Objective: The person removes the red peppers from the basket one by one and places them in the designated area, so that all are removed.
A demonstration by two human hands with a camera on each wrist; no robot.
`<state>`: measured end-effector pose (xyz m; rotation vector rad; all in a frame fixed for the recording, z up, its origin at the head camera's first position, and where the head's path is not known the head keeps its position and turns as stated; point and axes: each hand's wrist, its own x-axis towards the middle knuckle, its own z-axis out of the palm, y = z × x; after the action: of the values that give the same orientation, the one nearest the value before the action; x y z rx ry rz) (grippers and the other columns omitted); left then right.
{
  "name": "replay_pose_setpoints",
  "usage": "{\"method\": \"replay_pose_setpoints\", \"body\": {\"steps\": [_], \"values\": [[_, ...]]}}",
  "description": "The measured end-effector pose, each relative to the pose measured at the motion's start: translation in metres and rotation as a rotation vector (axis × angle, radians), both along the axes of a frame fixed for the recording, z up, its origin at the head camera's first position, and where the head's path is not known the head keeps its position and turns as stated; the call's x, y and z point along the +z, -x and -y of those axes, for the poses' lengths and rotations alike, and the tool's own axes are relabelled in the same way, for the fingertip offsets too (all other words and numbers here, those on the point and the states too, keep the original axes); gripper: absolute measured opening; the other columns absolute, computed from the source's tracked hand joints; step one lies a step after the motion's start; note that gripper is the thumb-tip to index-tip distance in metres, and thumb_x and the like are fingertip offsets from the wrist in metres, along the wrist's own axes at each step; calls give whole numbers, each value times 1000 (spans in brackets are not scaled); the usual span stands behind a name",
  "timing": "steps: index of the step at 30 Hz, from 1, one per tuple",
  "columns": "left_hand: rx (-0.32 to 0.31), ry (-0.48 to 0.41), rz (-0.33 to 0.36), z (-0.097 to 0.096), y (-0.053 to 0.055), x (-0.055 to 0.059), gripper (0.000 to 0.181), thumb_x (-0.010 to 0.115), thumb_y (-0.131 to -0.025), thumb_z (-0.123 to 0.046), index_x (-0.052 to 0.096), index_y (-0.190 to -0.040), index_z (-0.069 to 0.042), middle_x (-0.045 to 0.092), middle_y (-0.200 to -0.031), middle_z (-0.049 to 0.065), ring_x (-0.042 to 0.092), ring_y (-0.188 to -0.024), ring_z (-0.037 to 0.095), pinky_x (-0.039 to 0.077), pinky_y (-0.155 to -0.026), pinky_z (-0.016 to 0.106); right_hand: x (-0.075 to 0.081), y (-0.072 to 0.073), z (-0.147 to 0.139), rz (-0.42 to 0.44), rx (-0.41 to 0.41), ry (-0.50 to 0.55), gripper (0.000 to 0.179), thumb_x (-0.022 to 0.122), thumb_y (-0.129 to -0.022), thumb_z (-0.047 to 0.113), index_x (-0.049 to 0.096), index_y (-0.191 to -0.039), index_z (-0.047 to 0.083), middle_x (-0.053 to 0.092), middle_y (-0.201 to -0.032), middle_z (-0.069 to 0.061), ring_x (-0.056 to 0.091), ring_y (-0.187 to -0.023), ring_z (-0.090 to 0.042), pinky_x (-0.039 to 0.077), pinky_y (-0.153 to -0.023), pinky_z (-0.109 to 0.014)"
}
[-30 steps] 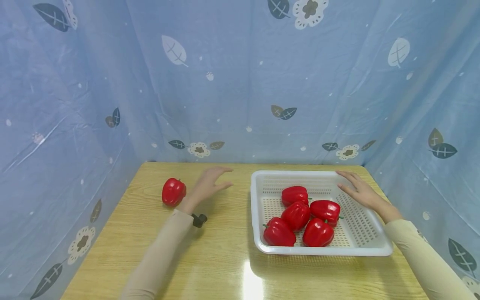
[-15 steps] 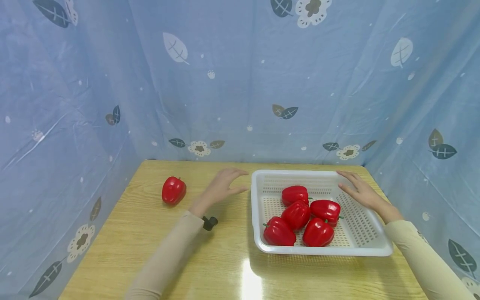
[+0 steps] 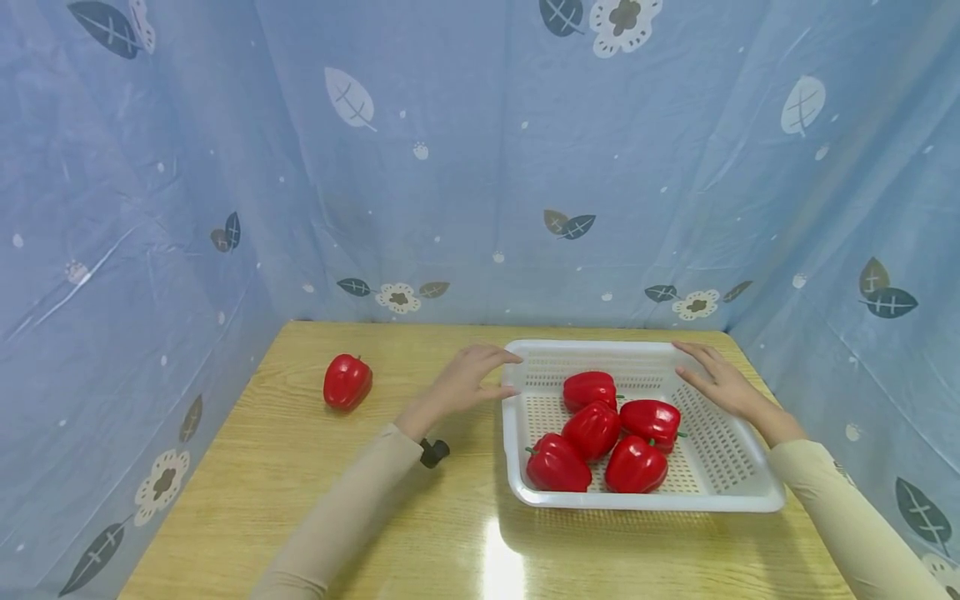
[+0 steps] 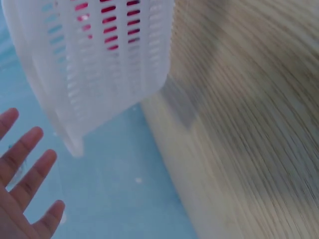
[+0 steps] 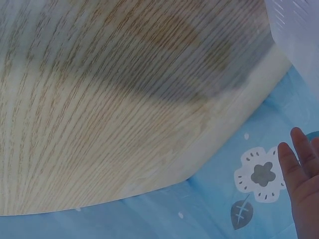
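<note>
A white perforated plastic basket stands on the right half of the table, holding several red bell peppers with green stems. My left hand is at the basket's left rim, thumb and fingers spread and holding nothing. In the left wrist view its fingers are extended beside the basket wall, with a gap between. At the far right corner, my right hand reaches over the rim with fingers extended. The right wrist view shows that hand low at the right, below a corner of the basket.
One more red bell pepper lies on the wooden table at the back left. A blue curtain with leaf and flower prints hangs close behind the table and along both sides. A small black device sits at my left wrist.
My left hand has moved rightward, away from the lone bell pepper and up to the basket's left rim. The right hand, basket and bell peppers have stayed in place.
</note>
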<state>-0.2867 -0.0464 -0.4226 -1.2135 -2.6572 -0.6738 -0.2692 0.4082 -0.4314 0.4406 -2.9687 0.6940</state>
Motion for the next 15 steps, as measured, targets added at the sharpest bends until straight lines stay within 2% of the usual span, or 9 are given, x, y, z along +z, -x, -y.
{"method": "replay_pose_setpoints", "body": {"steps": [6, 11, 15], "values": [[-58, 41, -37, -11, -5, 2, 57, 49, -87, -58, 50, -132, -22, 52, -133, -6, 43, -125, 13, 27, -109, 44, 0, 1, -1, -3, 9, 3, 58, 48, -95, 36, 29, -145, 10, 29, -141, -27, 30, -125, -50, 26, -91, -73], [-102, 63, -79, -20, -9, 5, 53, 54, -87, -53, 53, -129, -20, 55, -128, -6, 48, -120, 12, 33, -106, 38, 0, 1, -1, -7, 12, 4, 58, 49, -95, 35, 29, -145, 11, 30, -141, -27, 30, -125, -50, 26, -90, -73], [-132, 77, -63, -27, -13, 6, 51, 58, -86, -50, 54, -127, -20, 56, -126, -5, 48, -119, 11, 36, -104, 33, 0, 1, 0, -2, 12, 7, 58, 48, -95, 35, 29, -145, 10, 29, -141, -27, 30, -125, -50, 26, -90, -73]]}}
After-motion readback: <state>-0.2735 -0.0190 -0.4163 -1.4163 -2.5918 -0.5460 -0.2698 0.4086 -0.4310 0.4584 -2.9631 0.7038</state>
